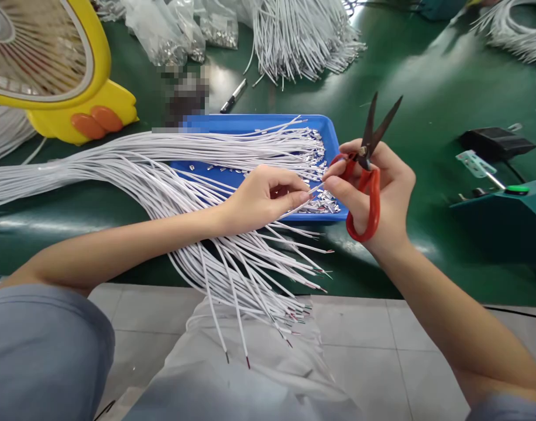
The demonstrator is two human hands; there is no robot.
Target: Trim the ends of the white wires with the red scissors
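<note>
My left hand (268, 199) pinches a white cable (293, 211) close to its end, above the right part of a blue tray (259, 121). Red-handled scissors (374, 204) hang on the fingers of my right hand (388, 193), blades spread and pointing up, away from the cable. The thumb and fingertip of that hand close on the cable's tip; what exactly lies between them is too small to make out. One bundle of white cables (215, 146) with metal-tipped ends lies in the tray. Under my left forearm more cables (233, 269) fan out over the table's front edge.
A yellow duck-shaped fan (105, 96) stands at the left. Behind the tray are a pen (233, 96), plastic bags of small metal parts (219, 32) and another cable bundle (303, 41). At the right stands a green machine (509, 216); a cable coil (518, 29) lies beyond.
</note>
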